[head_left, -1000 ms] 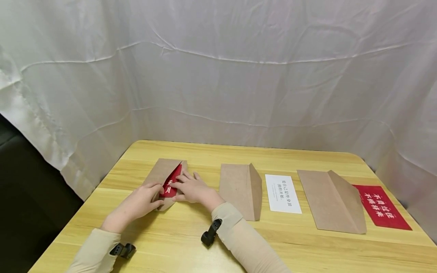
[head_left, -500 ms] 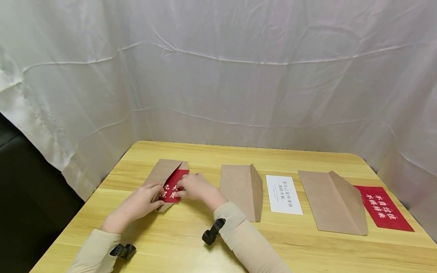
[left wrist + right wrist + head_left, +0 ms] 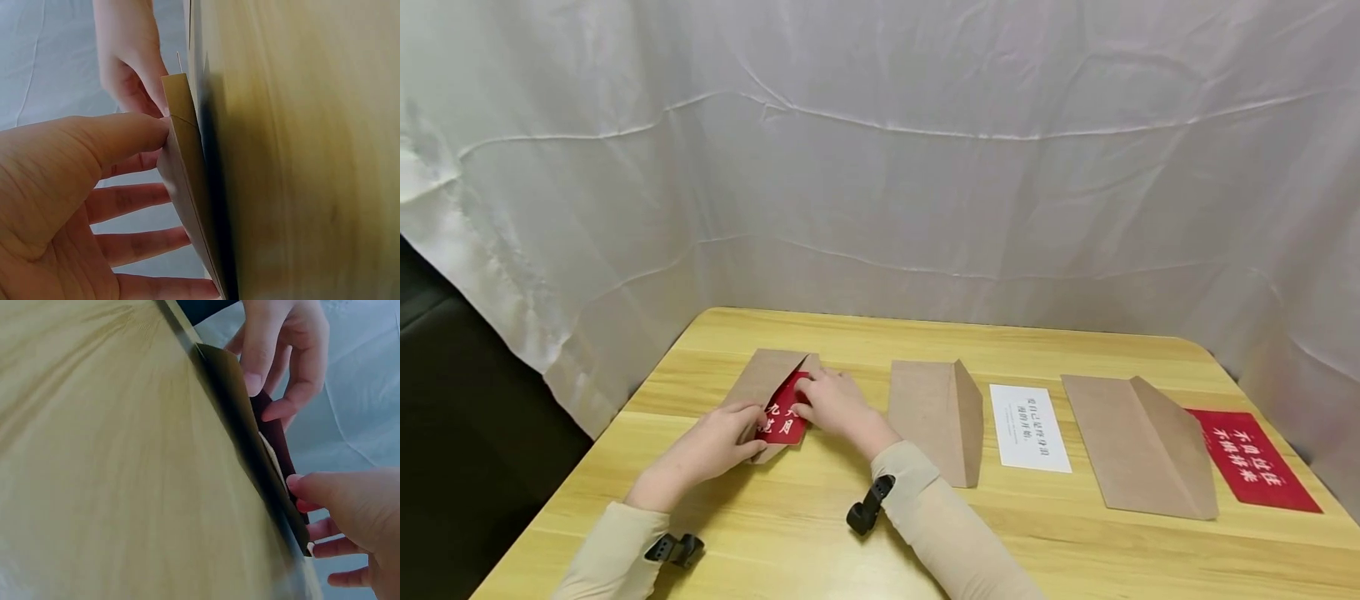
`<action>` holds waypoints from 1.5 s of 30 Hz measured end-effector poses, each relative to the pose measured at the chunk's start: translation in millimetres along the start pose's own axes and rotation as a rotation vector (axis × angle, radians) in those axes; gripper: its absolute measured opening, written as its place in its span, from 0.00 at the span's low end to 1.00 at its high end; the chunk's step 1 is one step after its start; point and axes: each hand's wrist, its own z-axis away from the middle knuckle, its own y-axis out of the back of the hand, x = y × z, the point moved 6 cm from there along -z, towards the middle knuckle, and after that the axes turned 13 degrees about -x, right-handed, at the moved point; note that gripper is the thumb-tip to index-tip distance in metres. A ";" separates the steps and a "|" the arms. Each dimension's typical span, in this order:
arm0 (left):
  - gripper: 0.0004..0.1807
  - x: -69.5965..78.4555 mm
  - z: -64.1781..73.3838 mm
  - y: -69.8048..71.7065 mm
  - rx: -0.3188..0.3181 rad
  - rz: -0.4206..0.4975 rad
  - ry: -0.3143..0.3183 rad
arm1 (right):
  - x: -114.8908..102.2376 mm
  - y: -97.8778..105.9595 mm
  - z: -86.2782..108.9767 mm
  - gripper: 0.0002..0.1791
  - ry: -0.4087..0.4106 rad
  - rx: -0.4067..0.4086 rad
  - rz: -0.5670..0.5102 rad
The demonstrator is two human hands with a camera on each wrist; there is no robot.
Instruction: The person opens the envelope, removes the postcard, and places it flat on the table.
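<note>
A kraft-paper envelope [image 3: 767, 375] lies at the left of the table, with a red card [image 3: 784, 421] bearing white characters partly inside its open side. My left hand [image 3: 722, 442] holds the envelope by the near part of that opening; in the left wrist view its thumb meets the paper edge and the other fingers reach across the envelope [image 3: 184, 181]. My right hand [image 3: 842, 408] holds the red card by its outer edge, fingers on top. In the right wrist view, the thumb touches the card [image 3: 275, 434]. The card's inner end is hidden in the envelope.
To the right lie a second kraft envelope [image 3: 921, 417], a white printed card [image 3: 1028, 427], and a third kraft envelope [image 3: 1131, 446]. Another red card [image 3: 1255, 458] sits partly under the third envelope's flap. A pale curtain [image 3: 925, 208] hangs behind the wooden table [image 3: 790, 533].
The red card first came farther out of the envelope, showing more characters, then shifted slightly back in. My right hand moved from flat on it to its outer edge. The left hand stayed put.
</note>
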 end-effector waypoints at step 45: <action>0.11 -2.8 -0.2 -1.0 -0.015 0.028 0.026 | 22.1 -3.1 2.8 0.39 -0.182 0.004 -0.099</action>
